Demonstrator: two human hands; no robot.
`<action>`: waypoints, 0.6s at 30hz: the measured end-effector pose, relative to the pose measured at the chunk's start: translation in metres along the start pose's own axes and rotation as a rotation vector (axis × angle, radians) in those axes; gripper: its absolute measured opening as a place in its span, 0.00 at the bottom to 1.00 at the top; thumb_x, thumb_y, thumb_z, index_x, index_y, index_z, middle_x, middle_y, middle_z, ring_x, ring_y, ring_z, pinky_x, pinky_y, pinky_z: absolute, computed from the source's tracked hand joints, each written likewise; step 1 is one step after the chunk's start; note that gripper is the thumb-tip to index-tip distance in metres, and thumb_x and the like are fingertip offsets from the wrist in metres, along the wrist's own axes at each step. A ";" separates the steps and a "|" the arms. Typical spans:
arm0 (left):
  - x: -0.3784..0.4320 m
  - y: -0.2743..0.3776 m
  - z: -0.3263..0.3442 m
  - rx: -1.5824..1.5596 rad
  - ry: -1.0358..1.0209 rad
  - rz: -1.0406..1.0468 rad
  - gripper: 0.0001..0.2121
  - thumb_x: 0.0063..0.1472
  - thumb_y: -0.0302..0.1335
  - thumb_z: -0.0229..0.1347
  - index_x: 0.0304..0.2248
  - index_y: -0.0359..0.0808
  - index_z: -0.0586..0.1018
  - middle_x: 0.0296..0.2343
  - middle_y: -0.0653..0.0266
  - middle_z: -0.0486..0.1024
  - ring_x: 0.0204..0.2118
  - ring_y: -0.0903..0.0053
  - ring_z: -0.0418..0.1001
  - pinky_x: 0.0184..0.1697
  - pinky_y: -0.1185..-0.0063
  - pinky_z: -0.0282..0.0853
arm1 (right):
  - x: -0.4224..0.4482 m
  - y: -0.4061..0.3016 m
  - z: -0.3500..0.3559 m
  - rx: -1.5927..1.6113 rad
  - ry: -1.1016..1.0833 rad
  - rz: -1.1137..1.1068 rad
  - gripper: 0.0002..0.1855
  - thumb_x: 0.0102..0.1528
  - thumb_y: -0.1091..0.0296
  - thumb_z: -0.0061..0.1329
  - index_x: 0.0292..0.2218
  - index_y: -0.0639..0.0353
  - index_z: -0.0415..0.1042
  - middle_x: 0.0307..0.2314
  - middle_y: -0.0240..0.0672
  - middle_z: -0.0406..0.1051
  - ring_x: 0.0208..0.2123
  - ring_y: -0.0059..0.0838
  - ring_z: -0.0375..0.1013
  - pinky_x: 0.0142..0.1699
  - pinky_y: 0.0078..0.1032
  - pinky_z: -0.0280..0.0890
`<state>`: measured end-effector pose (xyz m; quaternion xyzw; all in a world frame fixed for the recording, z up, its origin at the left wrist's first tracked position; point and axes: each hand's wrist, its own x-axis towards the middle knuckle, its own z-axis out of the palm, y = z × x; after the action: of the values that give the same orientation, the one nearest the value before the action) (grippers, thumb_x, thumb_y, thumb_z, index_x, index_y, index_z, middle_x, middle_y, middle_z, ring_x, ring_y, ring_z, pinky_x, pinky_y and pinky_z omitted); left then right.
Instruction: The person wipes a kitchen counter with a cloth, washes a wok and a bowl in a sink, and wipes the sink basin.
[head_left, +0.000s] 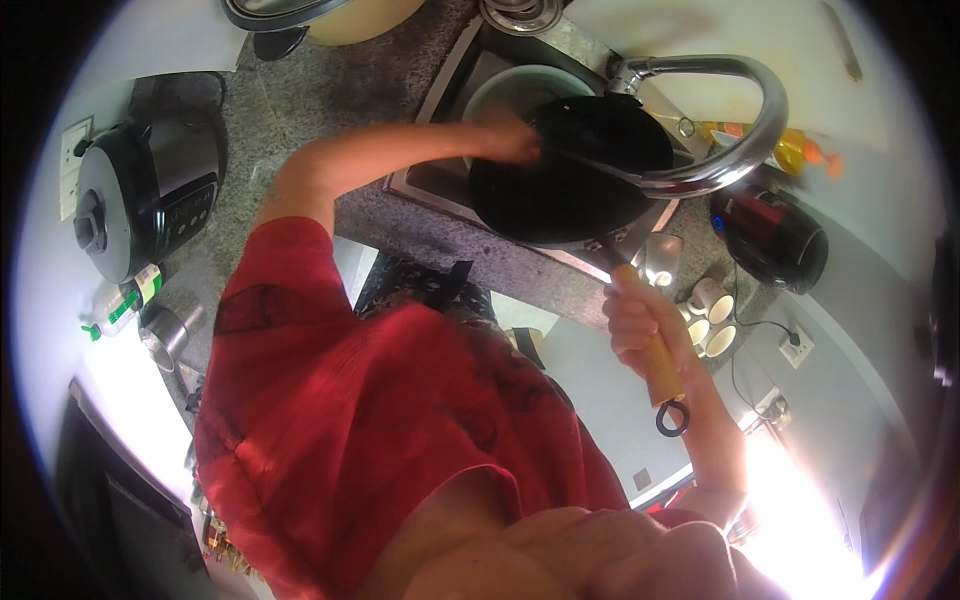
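A black wok (555, 206) is held over the kitchen sink (427, 184), under the chrome faucet (772, 105). My right hand (637, 326) grips its wooden handle (664, 379), which ends in a black hanging ring. My left hand (514, 141) is motion-blurred and reaches over the wok's dark surface; whether it holds anything is hidden. From the faucet's mouth a thin pale streak, which looks like water, runs into the wok. Behind my left hand, a pale greenish basin (525, 79) sits in the sink, partly covered by the wok.
An electric pressure cooker (150, 195) stands on the stone counter (300, 90) at left, near a plastic bottle (120, 307) and a metal cup (169, 337). At right are a dark red electric kettle (772, 236), several mugs (709, 300) and a yellow bottle (791, 154).
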<state>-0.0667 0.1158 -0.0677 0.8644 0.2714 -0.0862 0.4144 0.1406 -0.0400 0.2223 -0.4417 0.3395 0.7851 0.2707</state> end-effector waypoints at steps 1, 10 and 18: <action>-0.010 0.006 0.016 -0.220 0.044 0.109 0.12 0.56 0.36 0.52 0.32 0.35 0.78 0.27 0.58 0.77 0.28 0.66 0.75 0.31 0.72 0.69 | 0.004 -0.004 0.000 -0.006 -0.006 0.026 0.04 0.58 0.72 0.41 0.33 0.62 0.62 0.16 0.23 0.56 0.13 0.11 0.53 0.16 0.12 0.51; -0.047 0.073 0.020 -0.667 -0.381 0.320 0.16 0.60 0.39 0.46 0.35 0.35 0.76 0.32 0.56 0.73 0.37 0.70 0.70 0.44 0.69 0.63 | 0.006 -0.008 -0.007 0.054 -0.015 0.065 0.04 0.58 0.72 0.40 0.33 0.62 0.62 0.16 0.23 0.56 0.12 0.11 0.53 0.16 0.12 0.51; 0.061 -0.095 0.110 0.550 0.638 0.139 0.17 0.53 0.33 0.49 0.42 0.35 0.74 0.40 0.49 0.71 0.45 0.62 0.68 0.45 0.62 0.64 | 0.010 -0.012 -0.004 0.017 -0.024 0.082 0.04 0.59 0.71 0.40 0.34 0.62 0.63 0.16 0.23 0.56 0.12 0.10 0.53 0.16 0.12 0.51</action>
<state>-0.0581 0.1041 -0.2246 0.9424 0.2940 0.1445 0.0683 0.1468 -0.0338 0.2084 -0.4156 0.3608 0.7978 0.2463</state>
